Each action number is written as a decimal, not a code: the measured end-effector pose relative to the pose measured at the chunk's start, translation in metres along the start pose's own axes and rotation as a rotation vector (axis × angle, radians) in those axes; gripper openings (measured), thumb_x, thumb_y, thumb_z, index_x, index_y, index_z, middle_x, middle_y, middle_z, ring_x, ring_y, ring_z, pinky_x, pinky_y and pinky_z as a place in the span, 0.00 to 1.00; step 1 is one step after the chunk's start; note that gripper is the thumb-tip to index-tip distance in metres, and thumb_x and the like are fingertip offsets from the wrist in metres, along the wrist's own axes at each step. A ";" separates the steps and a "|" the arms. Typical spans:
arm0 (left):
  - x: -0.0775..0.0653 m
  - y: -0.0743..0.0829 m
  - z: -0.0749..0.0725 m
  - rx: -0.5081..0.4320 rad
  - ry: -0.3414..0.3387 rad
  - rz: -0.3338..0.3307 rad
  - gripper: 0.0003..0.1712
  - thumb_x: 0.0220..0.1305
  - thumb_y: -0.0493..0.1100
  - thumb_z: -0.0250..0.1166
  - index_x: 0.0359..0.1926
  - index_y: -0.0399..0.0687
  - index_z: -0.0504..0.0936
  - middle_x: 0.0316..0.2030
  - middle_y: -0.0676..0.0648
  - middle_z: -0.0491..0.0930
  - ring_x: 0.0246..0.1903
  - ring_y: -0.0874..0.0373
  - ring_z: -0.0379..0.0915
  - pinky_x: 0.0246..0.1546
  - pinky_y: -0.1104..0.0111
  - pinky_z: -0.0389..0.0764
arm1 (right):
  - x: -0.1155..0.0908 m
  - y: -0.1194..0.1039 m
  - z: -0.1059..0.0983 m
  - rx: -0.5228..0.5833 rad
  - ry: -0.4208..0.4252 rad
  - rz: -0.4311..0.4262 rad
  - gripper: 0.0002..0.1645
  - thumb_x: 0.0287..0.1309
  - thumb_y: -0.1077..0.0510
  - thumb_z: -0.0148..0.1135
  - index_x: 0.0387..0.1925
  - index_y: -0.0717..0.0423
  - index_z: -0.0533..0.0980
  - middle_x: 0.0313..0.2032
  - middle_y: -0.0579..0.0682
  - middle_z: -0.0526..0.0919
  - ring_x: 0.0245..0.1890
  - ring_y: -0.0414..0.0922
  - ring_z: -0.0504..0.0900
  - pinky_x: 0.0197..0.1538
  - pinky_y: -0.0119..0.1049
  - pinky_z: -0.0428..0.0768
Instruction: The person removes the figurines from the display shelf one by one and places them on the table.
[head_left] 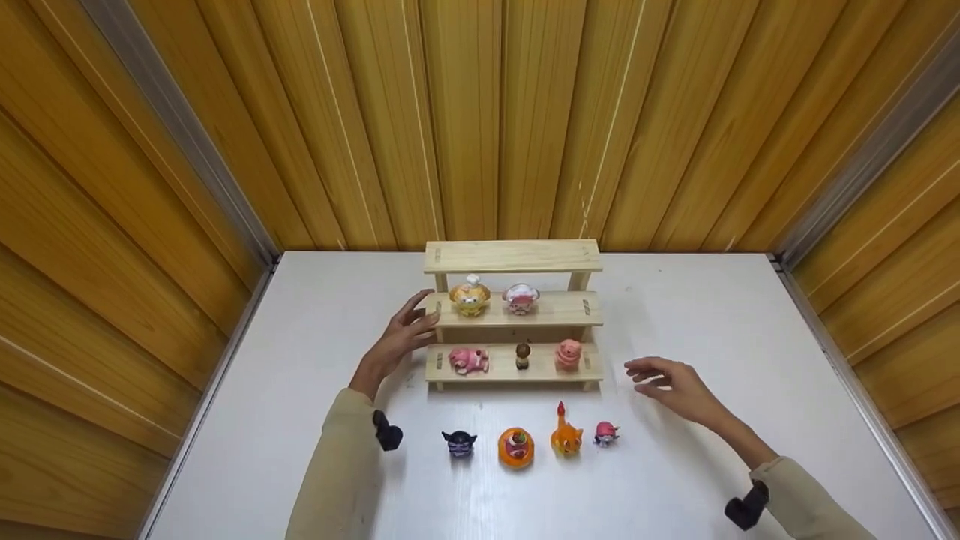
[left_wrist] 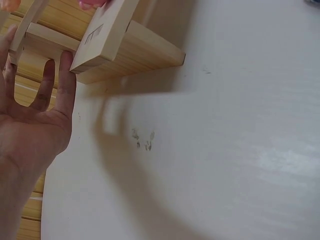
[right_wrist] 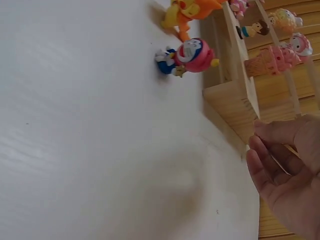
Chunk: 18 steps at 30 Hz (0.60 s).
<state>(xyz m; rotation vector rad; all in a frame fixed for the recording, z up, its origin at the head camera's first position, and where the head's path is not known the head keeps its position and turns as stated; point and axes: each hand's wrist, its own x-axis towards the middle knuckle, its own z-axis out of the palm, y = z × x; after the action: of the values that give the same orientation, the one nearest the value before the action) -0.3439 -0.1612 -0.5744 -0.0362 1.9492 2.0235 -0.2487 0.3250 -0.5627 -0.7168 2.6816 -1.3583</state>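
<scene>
- Wooden shelf (head_left: 514, 256): three tiers, standing on the worktop (head_left: 697, 307) at 12 o'clock in the head view, with five figurines (head_left: 470, 298) on its lower two tiers; likely light and stiff, best steadied by both ends so that nothing topples.
- Left hand (head_left: 406, 330): at the shelf's 9 o'clock, fingers extended and apart, touching its left end by the middle tier.
- Right hand (head_left: 679, 390): at the shelf's 4 o'clock, fingers loosely bent, thumb apart from them, holding nothing.
- Pink-capped figurine (head_left: 605, 433): at the right hand's 8 o'clock; probably light, hard and slightly slick, suited to a fingertip pinch round the body.
- Orange figurine (head_left: 568, 441): at the shelf's 5 o'clock; its thin red-tipped tail looks fragile, so the body is the safer hold.
- Round orange figurine (head_left: 516, 450) at 6 o'clock, black figurine (head_left: 459, 444) at 7: both look rigid; take them by their sides.
</scene>
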 end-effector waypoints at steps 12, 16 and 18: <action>-0.002 0.000 0.002 0.004 0.020 -0.008 0.39 0.72 0.52 0.65 0.78 0.69 0.59 0.73 0.39 0.59 0.66 0.42 0.71 0.69 0.49 0.74 | 0.049 -0.027 -0.027 0.149 0.051 0.079 0.23 0.67 0.66 0.64 0.61 0.69 0.76 0.55 0.69 0.83 0.52 0.44 0.86 0.52 0.20 0.81; -0.003 0.001 0.003 0.004 0.027 -0.007 0.39 0.72 0.51 0.66 0.78 0.69 0.60 0.74 0.38 0.58 0.67 0.41 0.70 0.69 0.48 0.74 | 0.067 -0.034 -0.028 0.190 0.032 0.094 0.24 0.69 0.63 0.63 0.62 0.71 0.75 0.58 0.71 0.81 0.51 0.34 0.84 0.53 0.19 0.80; -0.003 0.001 0.003 0.004 0.023 -0.003 0.39 0.72 0.51 0.65 0.78 0.68 0.60 0.74 0.38 0.58 0.67 0.40 0.70 0.69 0.48 0.73 | 0.075 -0.036 -0.026 0.204 0.018 0.104 0.25 0.69 0.63 0.63 0.63 0.72 0.73 0.58 0.71 0.80 0.51 0.32 0.84 0.53 0.19 0.80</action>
<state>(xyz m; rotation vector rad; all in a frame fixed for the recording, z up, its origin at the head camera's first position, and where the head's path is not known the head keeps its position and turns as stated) -0.3407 -0.1585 -0.5722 -0.0610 1.9657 2.0264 -0.3086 0.2941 -0.5066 -0.5393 2.5037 -1.5867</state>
